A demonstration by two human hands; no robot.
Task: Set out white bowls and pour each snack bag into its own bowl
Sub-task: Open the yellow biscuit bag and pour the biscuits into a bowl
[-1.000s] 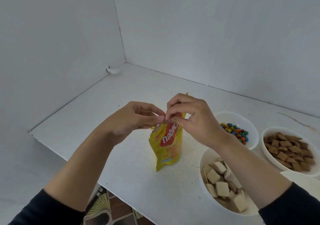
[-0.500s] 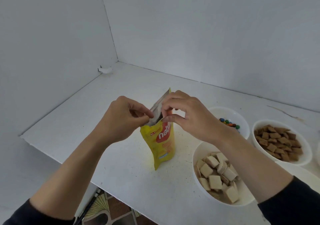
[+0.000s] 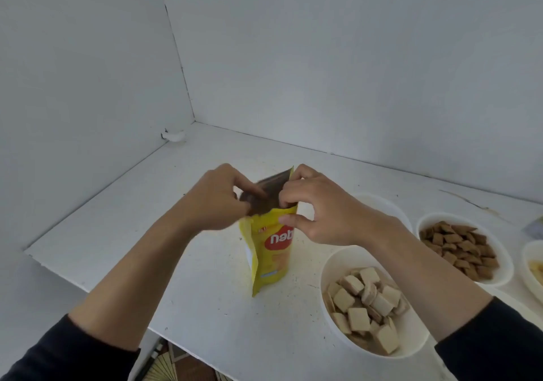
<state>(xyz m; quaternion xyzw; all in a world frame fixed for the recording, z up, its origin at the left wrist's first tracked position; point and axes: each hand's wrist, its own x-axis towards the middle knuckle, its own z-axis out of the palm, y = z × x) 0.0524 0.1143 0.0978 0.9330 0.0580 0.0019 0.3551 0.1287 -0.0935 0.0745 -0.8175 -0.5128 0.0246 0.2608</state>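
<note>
My left hand [image 3: 214, 201] pinches the far lip of the yellow snack bag [image 3: 273, 251]. My right hand [image 3: 326, 213] grips the near lip with curled fingers and thumb. Between them the mouth gapes, showing a dark lining. The bag stands upright on the white table [image 3: 147, 204], speckled with crumbs.

At four o'clock from the bag is a white bowl [image 3: 322, 286] of pale square biscuits. At three o'clock a second bowl [image 3: 458, 214] holds brown pillow-shaped pieces. A third bowl [image 3: 379, 201] sits behind my right wrist, its contents hidden.

A plain white left wall [image 3: 82, 86] and back wall [image 3: 352, 57] meet at eleven o'clock, with a small white lump [image 3: 174, 136] at their foot. Patterned floor [image 3: 176, 366] shows at seven o'clock.
</note>
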